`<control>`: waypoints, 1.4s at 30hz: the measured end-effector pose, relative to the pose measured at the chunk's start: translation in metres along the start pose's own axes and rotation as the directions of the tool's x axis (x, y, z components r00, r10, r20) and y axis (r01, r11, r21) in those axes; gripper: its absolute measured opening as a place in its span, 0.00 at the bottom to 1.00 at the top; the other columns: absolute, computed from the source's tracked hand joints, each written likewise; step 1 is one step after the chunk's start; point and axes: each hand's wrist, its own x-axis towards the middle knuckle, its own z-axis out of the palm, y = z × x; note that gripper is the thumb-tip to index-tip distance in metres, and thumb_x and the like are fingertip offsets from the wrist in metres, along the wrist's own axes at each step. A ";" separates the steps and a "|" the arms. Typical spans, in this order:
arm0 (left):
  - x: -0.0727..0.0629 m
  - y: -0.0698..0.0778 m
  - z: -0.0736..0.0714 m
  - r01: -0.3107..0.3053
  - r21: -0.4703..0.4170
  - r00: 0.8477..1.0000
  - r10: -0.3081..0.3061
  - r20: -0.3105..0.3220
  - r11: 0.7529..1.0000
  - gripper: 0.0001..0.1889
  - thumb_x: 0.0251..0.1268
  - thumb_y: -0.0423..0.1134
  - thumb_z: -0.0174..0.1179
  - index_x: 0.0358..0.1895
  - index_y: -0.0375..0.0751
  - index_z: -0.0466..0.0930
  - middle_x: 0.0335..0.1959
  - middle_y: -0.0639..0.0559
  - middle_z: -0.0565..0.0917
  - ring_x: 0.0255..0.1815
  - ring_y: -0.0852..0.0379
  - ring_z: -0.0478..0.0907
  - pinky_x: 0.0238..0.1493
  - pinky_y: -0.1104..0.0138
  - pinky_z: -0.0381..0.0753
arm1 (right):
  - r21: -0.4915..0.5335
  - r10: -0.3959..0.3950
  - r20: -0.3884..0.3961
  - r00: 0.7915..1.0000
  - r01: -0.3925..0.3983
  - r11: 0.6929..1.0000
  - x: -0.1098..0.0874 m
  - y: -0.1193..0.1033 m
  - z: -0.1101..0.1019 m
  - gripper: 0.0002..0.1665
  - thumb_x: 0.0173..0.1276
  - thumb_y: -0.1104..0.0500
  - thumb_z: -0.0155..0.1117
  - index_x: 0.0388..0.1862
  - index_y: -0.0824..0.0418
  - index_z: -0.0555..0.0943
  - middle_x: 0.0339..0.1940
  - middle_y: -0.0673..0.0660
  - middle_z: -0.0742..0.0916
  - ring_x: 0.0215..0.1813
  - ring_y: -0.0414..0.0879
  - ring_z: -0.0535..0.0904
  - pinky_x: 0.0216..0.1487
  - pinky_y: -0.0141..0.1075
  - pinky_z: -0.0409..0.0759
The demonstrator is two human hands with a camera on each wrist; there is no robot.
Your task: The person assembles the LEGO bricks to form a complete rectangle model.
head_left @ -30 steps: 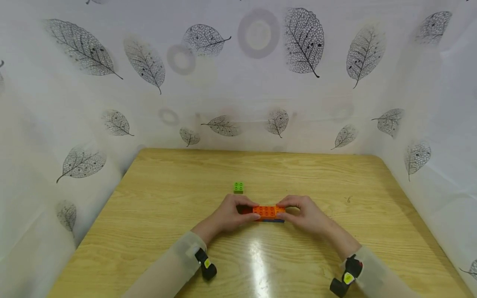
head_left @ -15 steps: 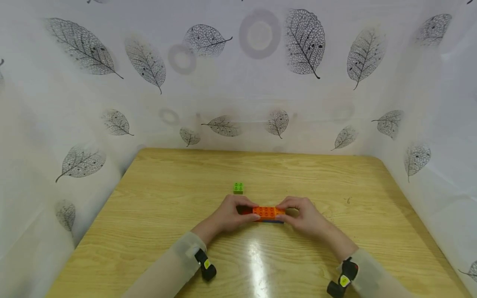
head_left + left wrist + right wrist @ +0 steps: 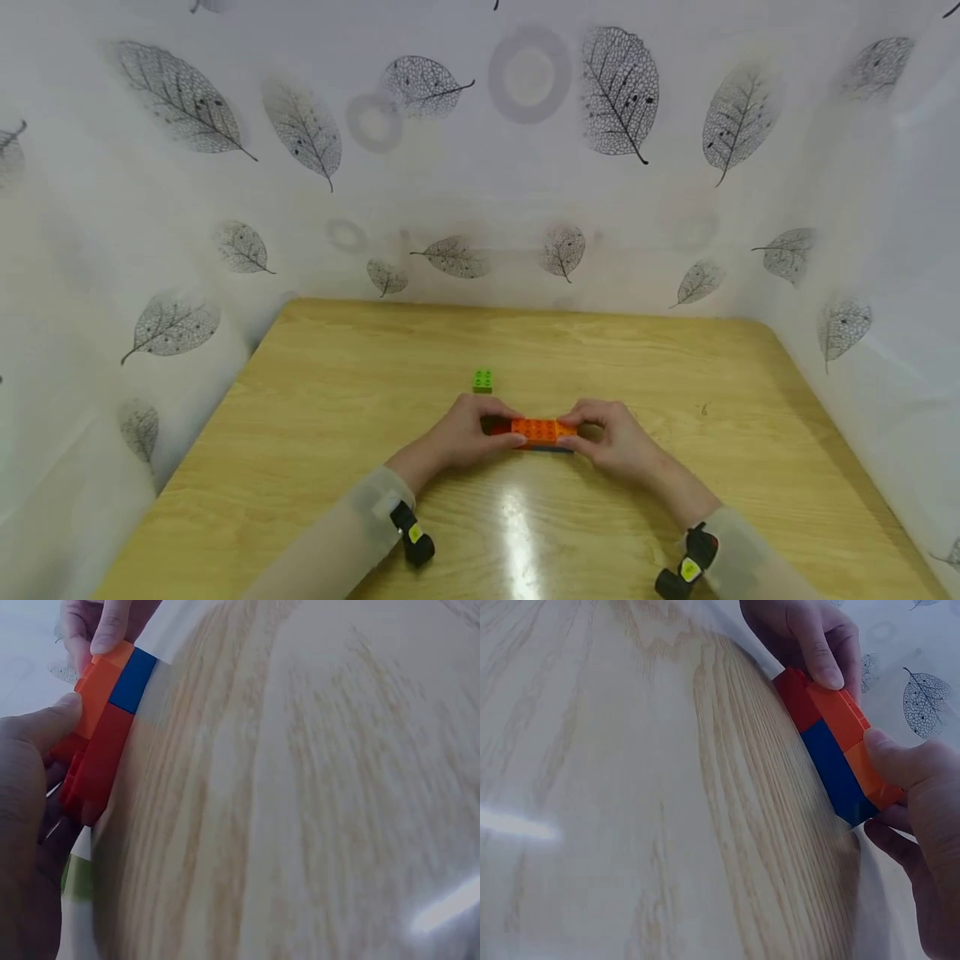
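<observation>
Two layers of toy building bricks are joined in a low stack on the table. Below lie a red brick (image 3: 105,759) on the left and a blue brick (image 3: 834,769) on the right. Across their joint sits a red-orange brick (image 3: 534,430) with studs on top, and beside it, over the blue one's right end, a lighter orange brick (image 3: 871,777). My left hand (image 3: 467,432) pinches the red-orange brick between thumb and fingers, front and back. The lighter orange brick is pinched the same way by my right hand (image 3: 617,440), whose fingertips partly cover it.
A small green brick (image 3: 482,381) stands alone behind the stack, slightly to the left. The wooden table (image 3: 337,358) is enclosed at the back and sides by a pale leaf-patterned curtain (image 3: 480,183).
My right thumb and forearm have shifted slightly left along the stack. The head view has tilted a little. The left hand keeps its grip, and the bricks keep their arrangement.
</observation>
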 end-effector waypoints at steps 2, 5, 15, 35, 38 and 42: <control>-0.001 0.001 0.000 0.011 -0.001 1.000 -0.011 0.020 1.000 0.15 0.68 0.47 0.75 0.54 0.49 0.91 0.45 0.64 0.89 0.46 0.63 0.84 0.49 0.66 0.84 | 0.008 0.016 0.007 1.000 -0.016 1.000 -0.002 -0.001 0.000 0.14 0.70 0.60 0.77 0.54 0.56 0.91 0.47 0.46 0.89 0.49 0.46 0.86 0.54 0.41 0.86; 0.000 0.003 -0.001 0.020 -0.002 0.999 -0.019 0.045 1.000 0.16 0.69 0.47 0.74 0.56 0.47 0.90 0.47 0.63 0.89 0.48 0.63 0.84 0.51 0.66 0.84 | 0.018 0.026 0.010 1.000 -0.026 1.000 -0.004 -0.002 0.000 0.15 0.71 0.60 0.76 0.55 0.58 0.90 0.48 0.47 0.90 0.49 0.47 0.86 0.53 0.40 0.87; 0.004 0.011 -0.017 0.045 0.041 0.997 -0.048 0.055 0.998 0.25 0.69 0.53 0.73 0.61 0.41 0.88 0.57 0.55 0.88 0.61 0.57 0.81 0.65 0.58 0.79 | 0.027 0.058 -0.015 0.998 -0.058 0.998 -0.008 -0.004 0.002 0.15 0.70 0.59 0.77 0.55 0.58 0.91 0.49 0.47 0.89 0.50 0.45 0.87 0.55 0.40 0.86; 0.025 -0.017 -0.053 0.031 0.186 0.991 -0.005 -0.135 0.982 0.31 0.65 0.45 0.77 0.67 0.35 0.82 0.66 0.47 0.83 0.69 0.47 0.78 0.70 0.53 0.74 | -0.005 0.047 -0.051 0.998 -0.047 0.999 -0.009 0.005 0.005 0.16 0.70 0.58 0.77 0.55 0.51 0.91 0.50 0.44 0.89 0.52 0.44 0.87 0.55 0.40 0.86; 0.026 -0.022 -0.054 0.087 0.195 0.988 -0.060 -0.140 0.977 0.31 0.66 0.47 0.77 0.68 0.37 0.81 0.67 0.48 0.83 0.70 0.46 0.77 0.71 0.52 0.73 | -0.012 0.044 -0.053 0.998 -0.045 0.999 -0.008 0.005 0.005 0.16 0.70 0.57 0.77 0.56 0.51 0.91 0.51 0.44 0.89 0.53 0.44 0.86 0.56 0.40 0.85; 0.028 -0.029 -0.055 0.150 0.196 0.982 -0.123 -0.144 0.969 0.31 0.67 0.51 0.76 0.69 0.41 0.82 0.68 0.49 0.82 0.73 0.46 0.74 0.74 0.51 0.69 | -0.018 0.030 -0.059 0.998 -0.031 0.999 -0.007 0.007 0.006 0.15 0.70 0.57 0.77 0.55 0.51 0.91 0.51 0.44 0.89 0.53 0.43 0.86 0.56 0.40 0.85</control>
